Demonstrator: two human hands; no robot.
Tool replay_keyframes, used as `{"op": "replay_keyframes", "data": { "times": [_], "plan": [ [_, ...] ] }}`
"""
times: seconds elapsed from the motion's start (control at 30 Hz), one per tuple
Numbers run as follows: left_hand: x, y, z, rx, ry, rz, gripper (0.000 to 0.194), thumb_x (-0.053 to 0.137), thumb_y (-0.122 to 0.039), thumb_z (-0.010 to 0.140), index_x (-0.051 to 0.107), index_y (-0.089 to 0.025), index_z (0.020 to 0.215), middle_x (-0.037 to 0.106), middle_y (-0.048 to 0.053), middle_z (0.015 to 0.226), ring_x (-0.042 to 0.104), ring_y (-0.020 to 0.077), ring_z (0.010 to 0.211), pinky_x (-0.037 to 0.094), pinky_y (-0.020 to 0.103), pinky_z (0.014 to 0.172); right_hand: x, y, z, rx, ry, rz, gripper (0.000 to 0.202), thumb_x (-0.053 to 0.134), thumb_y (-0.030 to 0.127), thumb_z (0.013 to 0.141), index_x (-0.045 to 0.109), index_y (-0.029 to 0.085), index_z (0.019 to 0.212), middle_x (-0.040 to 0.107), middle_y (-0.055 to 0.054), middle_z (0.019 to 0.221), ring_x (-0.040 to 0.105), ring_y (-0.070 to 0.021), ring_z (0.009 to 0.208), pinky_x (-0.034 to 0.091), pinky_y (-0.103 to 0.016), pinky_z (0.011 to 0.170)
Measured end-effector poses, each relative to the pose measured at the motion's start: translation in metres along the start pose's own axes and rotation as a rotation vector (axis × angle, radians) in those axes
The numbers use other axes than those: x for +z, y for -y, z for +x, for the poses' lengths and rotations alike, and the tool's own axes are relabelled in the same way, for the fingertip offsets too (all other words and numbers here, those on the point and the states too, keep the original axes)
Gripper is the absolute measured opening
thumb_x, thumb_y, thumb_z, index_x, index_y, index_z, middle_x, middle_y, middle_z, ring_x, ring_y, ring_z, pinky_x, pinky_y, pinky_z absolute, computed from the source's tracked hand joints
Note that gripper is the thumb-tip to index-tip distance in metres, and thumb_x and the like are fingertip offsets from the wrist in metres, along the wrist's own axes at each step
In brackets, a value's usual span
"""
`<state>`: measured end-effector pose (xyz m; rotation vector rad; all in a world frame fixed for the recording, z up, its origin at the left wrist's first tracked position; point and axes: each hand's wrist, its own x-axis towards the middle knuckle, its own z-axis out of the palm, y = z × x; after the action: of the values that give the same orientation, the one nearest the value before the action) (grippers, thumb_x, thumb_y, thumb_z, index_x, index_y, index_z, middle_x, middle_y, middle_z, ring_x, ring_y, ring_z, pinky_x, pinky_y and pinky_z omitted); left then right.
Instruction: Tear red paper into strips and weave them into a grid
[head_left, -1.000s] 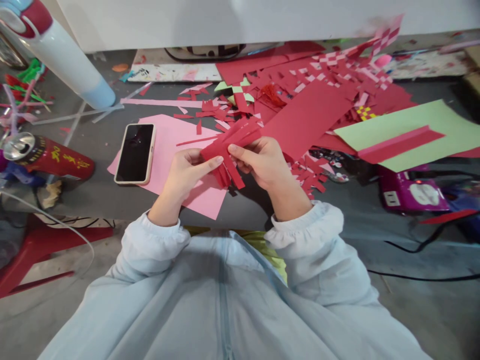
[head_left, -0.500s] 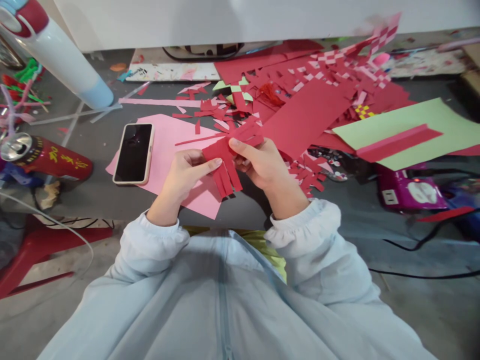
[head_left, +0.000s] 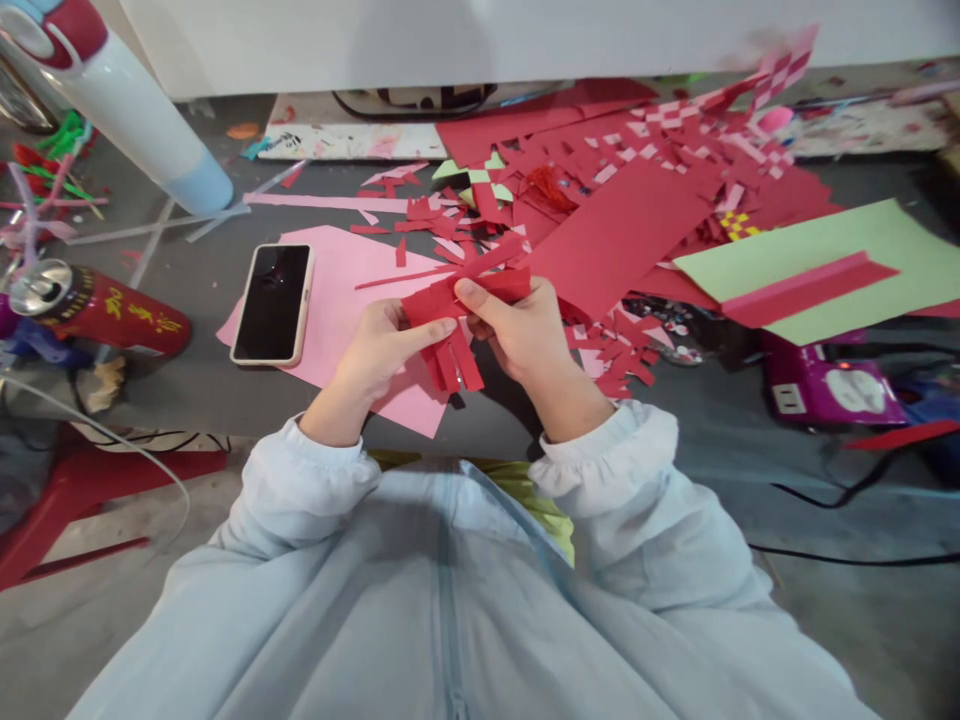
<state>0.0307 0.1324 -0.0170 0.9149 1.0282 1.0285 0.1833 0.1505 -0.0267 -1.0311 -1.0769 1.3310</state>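
Note:
Crossed red paper strips point(head_left: 452, 367) are held up between both hands, above the edge of a pink sheet point(head_left: 345, 270). My left hand point(head_left: 379, 350) pinches the strips from the left, its thumb lying across them. From the right, my right hand point(head_left: 514, 325) grips the upper strips between thumb and curled fingers. The strips' lower ends hang loose and point toward me. Parts of the fingers behind the paper are hidden.
A phone point(head_left: 272, 305) lies on the pink sheet. To the left are a red can point(head_left: 127, 315) and a white bottle point(head_left: 142, 125). Red paper scraps point(head_left: 622, 345), a red sheet point(head_left: 622, 235), a green sheet point(head_left: 832, 250) and a purple packet point(head_left: 832, 385) lie to the right.
The red strips have turned slightly, with the upper strip now more level and their lower ends closer together. Both hands keep their hold; the view has shifted a little.

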Motion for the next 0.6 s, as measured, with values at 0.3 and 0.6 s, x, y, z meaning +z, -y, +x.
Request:
{"op": "replay_keyframes", "data": {
  "times": [0.3, 0.6],
  "plan": [
    [0.0023, -0.001, -0.0012, 0.006, 0.031, 0.012, 0.036, 0.093, -0.037, 0.057, 0.072, -0.014, 0.074, 0.074, 0.003, 0.067, 0.066, 0.0145, 0.054, 0.053, 0.024, 0.048, 0.0001, 0.0004, -0.0003, -0.038, -0.033, -0.076, 0.056, 0.082, 0.071, 0.057, 0.053, 0.023, 0.054, 0.046, 0.003, 0.052, 0.042, -0.0099, 0.048, 0.038, -0.03, 0.048],
    [-0.0008, 0.0004, 0.001, 0.09, 0.028, 0.051, 0.042, 0.092, -0.043, 0.058, 0.074, -0.015, 0.084, 0.076, 0.005, 0.082, 0.07, 0.0165, 0.07, 0.057, 0.029, 0.066, -0.0055, -0.0042, 0.0028, -0.075, -0.043, -0.184, 0.055, 0.075, 0.074, 0.066, 0.055, 0.024, 0.059, 0.047, 0.002, 0.055, 0.044, -0.0117, 0.05, 0.042, -0.032, 0.05]
  ]
}}
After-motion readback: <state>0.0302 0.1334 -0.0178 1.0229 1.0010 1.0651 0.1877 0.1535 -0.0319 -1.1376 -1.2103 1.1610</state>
